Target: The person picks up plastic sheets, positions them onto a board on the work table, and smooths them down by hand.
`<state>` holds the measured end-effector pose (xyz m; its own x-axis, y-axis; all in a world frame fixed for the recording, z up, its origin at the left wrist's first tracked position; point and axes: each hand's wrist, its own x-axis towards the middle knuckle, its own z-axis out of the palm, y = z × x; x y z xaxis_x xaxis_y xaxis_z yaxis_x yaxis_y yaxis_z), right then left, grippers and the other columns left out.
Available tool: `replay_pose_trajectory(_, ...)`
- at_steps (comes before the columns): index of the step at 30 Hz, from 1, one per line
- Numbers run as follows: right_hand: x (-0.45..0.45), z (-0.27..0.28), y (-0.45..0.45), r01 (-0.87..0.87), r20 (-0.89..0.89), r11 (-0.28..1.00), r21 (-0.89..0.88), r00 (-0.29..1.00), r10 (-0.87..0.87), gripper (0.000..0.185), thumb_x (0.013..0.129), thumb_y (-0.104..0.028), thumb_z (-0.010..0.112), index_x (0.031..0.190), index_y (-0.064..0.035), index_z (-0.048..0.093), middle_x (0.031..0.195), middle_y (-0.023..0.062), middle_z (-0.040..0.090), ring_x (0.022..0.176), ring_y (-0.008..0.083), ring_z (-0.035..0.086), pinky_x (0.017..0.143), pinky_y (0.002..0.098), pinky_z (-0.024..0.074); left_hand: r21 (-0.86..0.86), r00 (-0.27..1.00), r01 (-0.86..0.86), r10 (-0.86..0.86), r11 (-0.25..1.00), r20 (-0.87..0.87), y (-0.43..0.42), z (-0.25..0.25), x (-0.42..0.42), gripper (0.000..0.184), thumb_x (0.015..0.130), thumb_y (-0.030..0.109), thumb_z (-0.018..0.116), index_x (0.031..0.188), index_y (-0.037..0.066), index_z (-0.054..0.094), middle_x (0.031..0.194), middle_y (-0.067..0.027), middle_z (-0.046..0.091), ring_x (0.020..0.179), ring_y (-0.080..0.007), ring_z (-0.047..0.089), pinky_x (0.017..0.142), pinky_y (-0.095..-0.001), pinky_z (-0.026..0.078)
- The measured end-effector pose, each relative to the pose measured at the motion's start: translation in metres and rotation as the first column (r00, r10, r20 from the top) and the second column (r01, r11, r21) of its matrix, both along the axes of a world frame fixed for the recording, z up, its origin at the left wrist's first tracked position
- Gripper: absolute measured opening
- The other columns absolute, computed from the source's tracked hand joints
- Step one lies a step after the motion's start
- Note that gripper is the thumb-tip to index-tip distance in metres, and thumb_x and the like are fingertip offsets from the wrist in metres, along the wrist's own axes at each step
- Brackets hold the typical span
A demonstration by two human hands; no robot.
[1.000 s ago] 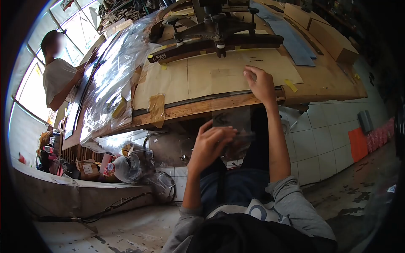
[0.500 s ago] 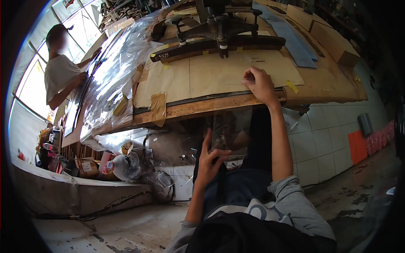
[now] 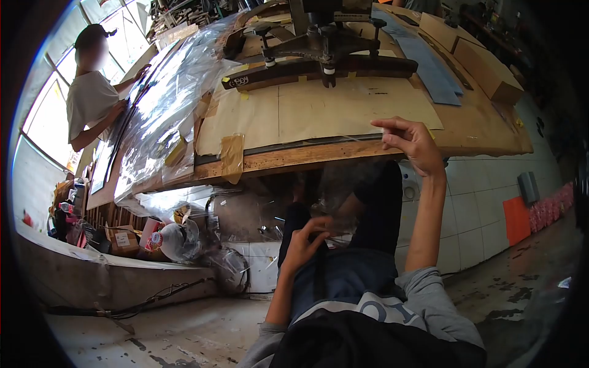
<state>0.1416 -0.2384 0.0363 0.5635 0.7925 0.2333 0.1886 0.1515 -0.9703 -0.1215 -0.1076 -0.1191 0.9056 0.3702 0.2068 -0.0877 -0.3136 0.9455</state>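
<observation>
My right hand [image 3: 410, 146] is raised at the table's front edge with thumb and forefinger pinched together. A thin pale streak shows just left of its fingertips; what it pinches is too faint to name. Lower down, in front of my lap, my left hand [image 3: 307, 241] closes its fingers on a clear plastic film [image 3: 340, 178], which is see-through and blurred, with its outline hard to follow. Beyond the hands a large tan sheet [image 3: 319, 116] lies on the wooden table [image 3: 288, 154]. Brown tape [image 3: 232, 158] hangs over the front edge.
A dark metal clamp frame [image 3: 322, 46] with a curved bar [image 3: 319, 67] stands on the sheet. Crinkled clear plastic [image 3: 162, 116] covers the table's left side, where a co-worker [image 3: 92, 101] stands. Blue strips [image 3: 429, 67] and cardboard boxes [image 3: 488, 67] lie right.
My right hand has moved right and slightly down, away from the tan sheet. My left hand has dropped slightly and its fingers have drawn in. The film between them has shifted.
</observation>
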Motion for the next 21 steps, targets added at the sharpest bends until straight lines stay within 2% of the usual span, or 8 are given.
replay_pose_trajectory(2, -0.002, 0.005, -0.008, 0.059, 0.030, 0.998, 0.015, 0.998, -0.059, 0.026, 0.084, -0.002, 0.062, 0.109, -0.0004, 0.068, 0.087, 0.0025, 0.061, 0.072, 0.0092, 0.056, 0.075, 0.0239, 0.0485, -0.149, 0.998, -0.055, 0.051, 0.987, -0.029, -0.007, 0.000, 0.000, 0.067, 0.081, 0.005, 0.069, 0.140, 0.008, 0.038, 0.090, -0.0112, 0.072, 0.089, -0.0237, 0.070, 0.084, -0.0320, 0.051)
replay_pose_trajectory(5, 0.002, 0.012, -0.030, 0.220, 0.140, 0.975, 0.024, 0.965, -0.221, 0.021, 0.087, -0.007, 0.061, 0.104, -0.0002, 0.069, 0.091, 0.0043, 0.064, 0.072, 0.0105, 0.058, 0.074, 0.0246, 0.0497, -0.049, 0.968, 0.192, -0.198, 0.980, -0.157, -0.002, -0.004, 0.006, 0.092, 0.078, 0.006, 0.072, 0.149, 0.010, 0.014, 0.088, -0.0113, 0.072, 0.088, -0.0259, 0.070, 0.086, -0.0346, 0.051)
replay_pose_trajectory(9, 0.010, 0.035, -0.089, 0.543, 0.143, 0.821, 0.176, 0.811, -0.567, 0.026, 0.090, -0.010, 0.060, 0.113, 0.0025, 0.064, 0.100, 0.0074, 0.064, 0.085, 0.0133, 0.060, 0.083, 0.0268, 0.0494, 0.196, 0.778, 0.531, -0.383, 0.824, -0.499, 0.020, -0.090, 0.033, 0.039, 0.083, 0.020, 0.067, 0.121, 0.012, 0.061, 0.087, -0.0092, 0.071, 0.088, -0.0262, 0.069, 0.082, -0.0358, 0.052)
replay_pose_trajectory(12, 0.045, 0.044, -0.166, 0.712, 0.100, 0.564, 0.419, 0.581, -0.808, 0.029, 0.093, -0.012, 0.057, 0.117, 0.0039, 0.060, 0.113, 0.0114, 0.062, 0.101, 0.0189, 0.060, 0.096, 0.0326, 0.0484, 0.377, 0.774, 0.532, -0.256, 0.758, -0.578, 0.048, -0.133, 0.045, 0.019, 0.085, 0.025, 0.063, 0.093, 0.011, 0.073, 0.088, -0.0086, 0.071, 0.089, -0.0262, 0.068, 0.080, -0.0356, 0.052)
replay_pose_trajectory(14, 0.047, 0.048, -0.206, 0.771, 0.189, 0.355, 0.529, 0.300, -0.935, 0.029, 0.095, -0.012, 0.055, 0.118, 0.0050, 0.059, 0.117, 0.0122, 0.060, 0.106, 0.0216, 0.059, 0.098, 0.0351, 0.0481, 0.229, 0.862, 0.414, -0.299, 0.881, -0.410, 0.055, -0.118, 0.048, 0.018, 0.084, 0.025, 0.066, 0.091, 0.010, 0.073, 0.088, -0.0077, 0.072, 0.085, -0.0259, 0.069, 0.079, -0.0336, 0.052)
replay_pose_trajectory(17, 0.011, 0.049, -0.195, 0.740, 0.284, 0.386, 0.550, 0.269, -0.920, 0.023, 0.095, -0.008, 0.053, 0.112, 0.0052, 0.061, 0.112, 0.0112, 0.062, 0.102, 0.0194, 0.060, 0.094, 0.0354, 0.0506, 0.082, 0.895, 0.418, -0.394, 0.905, -0.210, 0.054, -0.068, 0.056, 0.013, 0.080, 0.021, 0.070, 0.089, 0.012, 0.074, 0.107, -0.0097, 0.067, 0.100, -0.0259, 0.064, 0.087, -0.0331, 0.049)
replay_pose_trajectory(18, -0.017, 0.050, -0.166, 0.757, 0.333, 0.419, 0.500, 0.279, -0.901, 0.021, 0.096, -0.009, 0.051, 0.109, 0.0047, 0.062, 0.108, 0.0108, 0.063, 0.098, 0.0195, 0.062, 0.090, 0.0351, 0.0521, 0.058, 0.888, 0.447, -0.434, 0.893, -0.154, 0.052, -0.042, 0.057, 0.012, 0.079, 0.019, 0.071, 0.088, 0.013, 0.074, 0.117, -0.0109, 0.064, 0.109, -0.0260, 0.061, 0.091, -0.0334, 0.047)
replay_pose_trajectory(21, -0.067, 0.035, -0.092, 0.532, 0.568, 0.754, 0.385, 0.507, -0.648, 0.015, 0.091, -0.001, 0.052, 0.098, -0.0018, 0.066, 0.095, 0.0092, 0.061, 0.087, 0.0182, 0.063, 0.082, 0.0297, 0.0518, 0.365, 0.891, 0.344, -0.423, 0.865, 0.163, 0.032, 0.072, 0.049, 0.015, 0.071, 0.017, 0.077, 0.086, 0.015, 0.076, 0.146, -0.0177, 0.033, 0.135, -0.0356, 0.032, 0.107, -0.0436, 0.034)
